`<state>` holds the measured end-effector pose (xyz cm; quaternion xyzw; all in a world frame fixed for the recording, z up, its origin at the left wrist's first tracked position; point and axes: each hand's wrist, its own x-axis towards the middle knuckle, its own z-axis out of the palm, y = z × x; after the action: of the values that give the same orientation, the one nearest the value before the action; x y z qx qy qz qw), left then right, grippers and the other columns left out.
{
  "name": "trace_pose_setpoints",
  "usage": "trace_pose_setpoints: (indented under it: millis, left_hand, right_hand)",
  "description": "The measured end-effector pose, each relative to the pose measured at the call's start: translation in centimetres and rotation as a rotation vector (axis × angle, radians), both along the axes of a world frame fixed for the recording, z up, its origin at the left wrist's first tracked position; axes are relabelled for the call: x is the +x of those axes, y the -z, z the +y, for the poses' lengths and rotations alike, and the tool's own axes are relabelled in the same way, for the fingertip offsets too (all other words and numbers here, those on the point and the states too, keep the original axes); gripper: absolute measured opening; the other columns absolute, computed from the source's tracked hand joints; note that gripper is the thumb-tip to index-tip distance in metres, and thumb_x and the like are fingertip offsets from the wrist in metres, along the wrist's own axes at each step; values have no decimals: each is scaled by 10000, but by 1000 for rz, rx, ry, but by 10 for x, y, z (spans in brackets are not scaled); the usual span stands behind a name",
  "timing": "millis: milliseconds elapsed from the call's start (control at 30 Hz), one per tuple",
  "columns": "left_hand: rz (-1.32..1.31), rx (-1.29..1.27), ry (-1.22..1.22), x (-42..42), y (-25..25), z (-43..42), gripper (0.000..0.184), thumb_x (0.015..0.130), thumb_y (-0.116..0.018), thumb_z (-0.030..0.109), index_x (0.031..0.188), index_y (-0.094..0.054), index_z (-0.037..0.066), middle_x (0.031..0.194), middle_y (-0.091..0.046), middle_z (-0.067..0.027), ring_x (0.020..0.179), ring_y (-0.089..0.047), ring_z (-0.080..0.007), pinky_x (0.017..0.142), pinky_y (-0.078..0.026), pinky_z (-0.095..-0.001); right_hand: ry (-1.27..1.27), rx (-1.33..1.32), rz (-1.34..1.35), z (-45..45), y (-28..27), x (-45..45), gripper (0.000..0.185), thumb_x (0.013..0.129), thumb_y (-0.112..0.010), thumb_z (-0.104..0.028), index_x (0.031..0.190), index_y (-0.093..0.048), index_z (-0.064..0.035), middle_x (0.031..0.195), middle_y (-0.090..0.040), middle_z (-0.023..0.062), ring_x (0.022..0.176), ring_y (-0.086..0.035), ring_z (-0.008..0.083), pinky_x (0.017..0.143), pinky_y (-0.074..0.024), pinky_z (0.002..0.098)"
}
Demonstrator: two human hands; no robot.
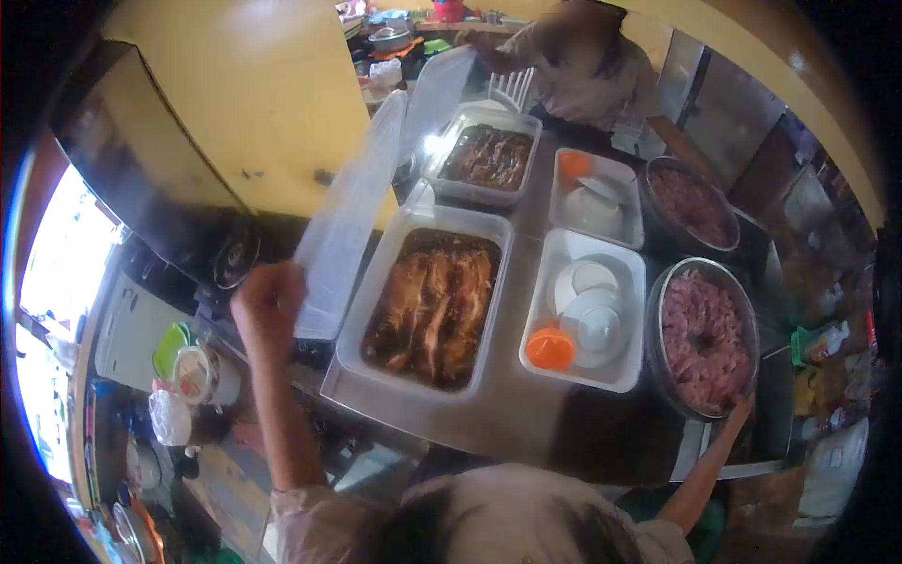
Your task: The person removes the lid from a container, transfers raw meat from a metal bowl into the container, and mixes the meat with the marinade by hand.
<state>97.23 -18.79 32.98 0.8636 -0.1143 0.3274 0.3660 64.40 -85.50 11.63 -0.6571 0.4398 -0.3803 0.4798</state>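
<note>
My left hand (270,299) is closed on a translucent plastic lid (348,226), held tilted up on edge at the left of the tub. The clear plastic tub (504,282) stands uncovered on the table, with long strips of meat (437,301) in dark marinade. At the right, my right hand (740,414) grips the near rim of a round metal bowl (660,376) full of raw sliced meat (705,343); its fingers are partly hidden. Between tub and bowl sits a white tray (601,381) with an orange cup (550,349) and pale round lids or dishes (594,320).
Behind the table (451,418), a person (592,75) and matching containers appear, seemingly a mirror reflection. A dark appliance (141,141) stands at the left, with a white bucket (211,376) below it. Packages and a green basket (803,346) are at the right.
</note>
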Motion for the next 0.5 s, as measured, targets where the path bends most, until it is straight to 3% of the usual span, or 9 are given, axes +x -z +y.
trace_pose_setpoints:
  millis: [133,267,433,500]
  left_hand:
    - [-127,347,121,52,-29,45,135,721,-599,78,843,-606,23,736,-570,-108,650,-565,-204,600,-433,-275]
    - [-133,361,170,120,-12,67,168,732,-547,71,887,-607,43,828,-572,-121,832,-531,-268,741,-416,-349]
    - [-253,378,203,201,-7,87,206,692,-556,8,871,-628,79,855,-589,-91,873,-506,-255,782,-399,-343]
    - [-269,283,258,242,2,104,212,684,-567,-1,872,-629,76,857,-592,-80,871,-508,-251,782,-396,-337]
  right_hand:
    - [-42,-58,-28,-58,49,-20,659,671,-495,-110,1278,-268,9,1177,-413,122,967,-458,227,817,-374,293]
    - [-64,2,-94,-45,39,-12,616,683,-520,-129,1250,-325,10,1176,-426,121,996,-454,239,815,-383,297]
    - [-74,-62,-84,-5,0,-4,544,706,-539,-162,1203,-401,10,1149,-460,112,1000,-458,227,808,-393,298]
    - [-209,-132,157,-70,28,-24,537,712,-535,-171,1201,-404,9,1130,-473,111,978,-466,209,807,-393,293]
